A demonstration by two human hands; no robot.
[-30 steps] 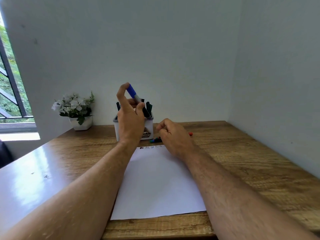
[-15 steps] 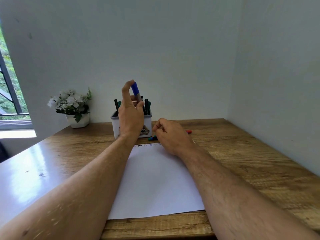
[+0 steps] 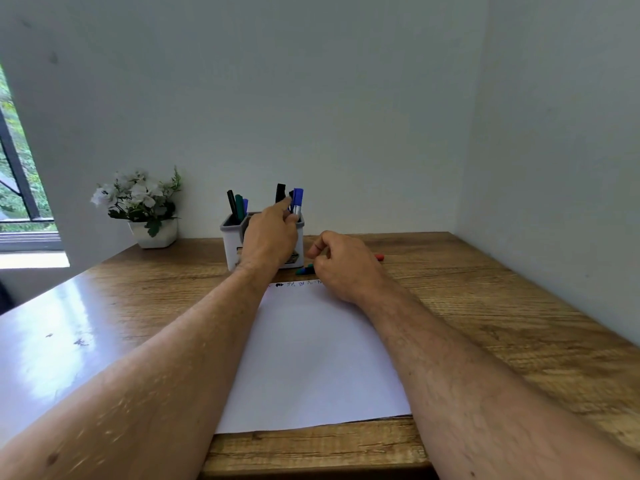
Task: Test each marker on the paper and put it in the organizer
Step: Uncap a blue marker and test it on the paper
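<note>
My left hand (image 3: 270, 237) reaches over the white organizer (image 3: 231, 245) at the back of the desk. Its thumb and forefinger pinch a blue marker (image 3: 297, 201) that stands upright in the organizer's right compartment. Other markers (image 3: 237, 206) stand in the left compartment. My right hand (image 3: 346, 263) rests at the top edge of the white paper (image 3: 311, 355) with loosely curled fingers and nothing visible in its grip. A green and blue marker (image 3: 304, 270) pokes out from under its fingers, and a red marker (image 3: 380, 257) lies behind it. Small test scribbles (image 3: 294, 284) line the paper's top edge.
A white pot of white flowers (image 3: 149, 211) stands at the back left of the wooden desk (image 3: 485, 306). Walls close the desk in at the back and right. A window is at the far left.
My left hand has lowered the blue marker from above the organizer down into its right compartment. My right hand has stayed where it was.
</note>
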